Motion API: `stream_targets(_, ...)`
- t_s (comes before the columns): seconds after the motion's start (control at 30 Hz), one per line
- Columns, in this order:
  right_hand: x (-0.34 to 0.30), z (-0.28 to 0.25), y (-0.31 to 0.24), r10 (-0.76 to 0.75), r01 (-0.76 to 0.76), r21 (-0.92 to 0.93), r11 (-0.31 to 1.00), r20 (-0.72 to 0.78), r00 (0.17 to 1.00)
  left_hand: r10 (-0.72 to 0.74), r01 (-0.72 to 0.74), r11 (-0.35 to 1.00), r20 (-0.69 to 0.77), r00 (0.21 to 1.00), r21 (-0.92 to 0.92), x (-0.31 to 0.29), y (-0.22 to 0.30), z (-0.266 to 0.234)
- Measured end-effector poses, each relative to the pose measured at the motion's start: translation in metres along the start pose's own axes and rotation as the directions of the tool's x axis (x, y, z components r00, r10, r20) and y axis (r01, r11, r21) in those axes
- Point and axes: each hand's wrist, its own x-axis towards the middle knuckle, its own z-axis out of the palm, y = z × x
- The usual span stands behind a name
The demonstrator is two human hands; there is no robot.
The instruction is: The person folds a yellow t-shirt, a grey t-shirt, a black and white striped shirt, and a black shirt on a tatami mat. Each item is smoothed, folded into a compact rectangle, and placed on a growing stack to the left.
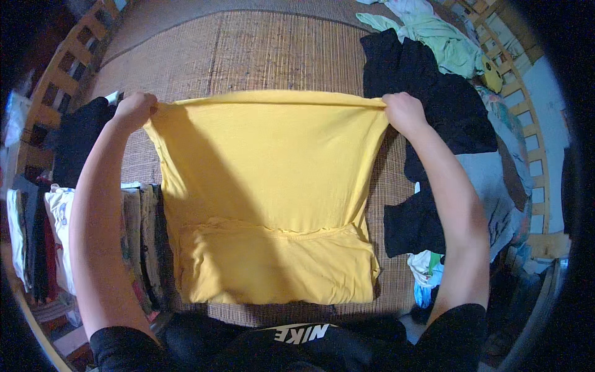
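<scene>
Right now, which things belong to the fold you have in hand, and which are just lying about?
In hand:
- yellow shirt, far edge stretched between both hands over the woven mat
- left hand gripping one corner
- right hand gripping the other

Lying about:
- black garments on the right
- light green garment at the far right
- folded clothes stack on the left

Soft matt yellow cloth shirt (266, 186), rough woven straw mat (260, 56), wooden slatted rail (62, 80)

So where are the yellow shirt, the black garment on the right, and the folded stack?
yellow shirt (266, 167), head view, middle of the cloth.
black garment (427, 80), head view, upper part.
folded stack (139, 235), head view, its top edges.
</scene>
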Motion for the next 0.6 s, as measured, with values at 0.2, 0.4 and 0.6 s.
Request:
stream_targets(0.2, 0.018, 0.024, -0.026, 0.178, -0.176, -0.054, 0.983, 0.042, 0.983, -0.178, 0.179, 0.983, -0.051, 0.983, 0.025, 0.011, 0.014, 0.026)
stream_targets(0.4, 0.028, 0.023, -0.033, 0.227, -0.254, 0.157, 0.954, 0.169, 0.959, -0.045, 0.028, 0.995, 0.191, 0.981, 0.095, 0.021, 0.011, 0.038)
stream_targets(0.6, 0.034, 0.027, -0.025, -0.022, -0.028, 0.431, 0.902, 0.111, 0.994, 0.084, -0.057, 0.994, 0.3, 0.95, -0.098, 0.009, 0.046, 0.027)
